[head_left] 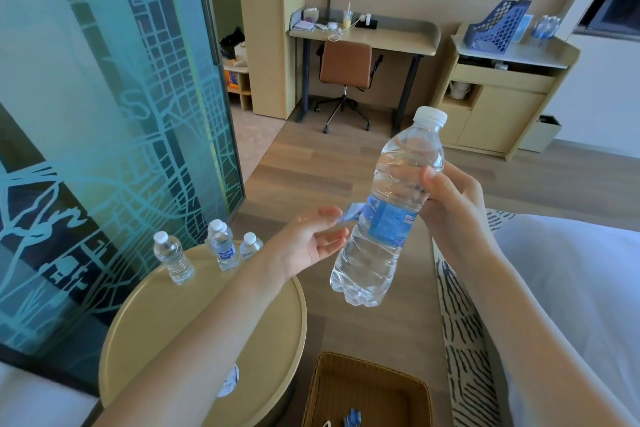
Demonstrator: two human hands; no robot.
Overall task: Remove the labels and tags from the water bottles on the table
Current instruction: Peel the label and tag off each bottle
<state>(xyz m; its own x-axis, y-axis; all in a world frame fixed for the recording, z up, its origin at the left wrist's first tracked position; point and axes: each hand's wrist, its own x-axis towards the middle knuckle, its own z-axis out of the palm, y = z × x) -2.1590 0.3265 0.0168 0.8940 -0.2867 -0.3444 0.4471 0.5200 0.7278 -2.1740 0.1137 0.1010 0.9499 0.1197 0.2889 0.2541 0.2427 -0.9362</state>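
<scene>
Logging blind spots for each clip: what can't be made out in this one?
All head view.
Label on the held bottle: print blurred, rest wraps behind.
Rear bottle on the table: labelled bottle in front hides its middle.
Basket contents: cut off by bottom edge.
Blue-white scrap on the table: left forearm covers part.
</scene>
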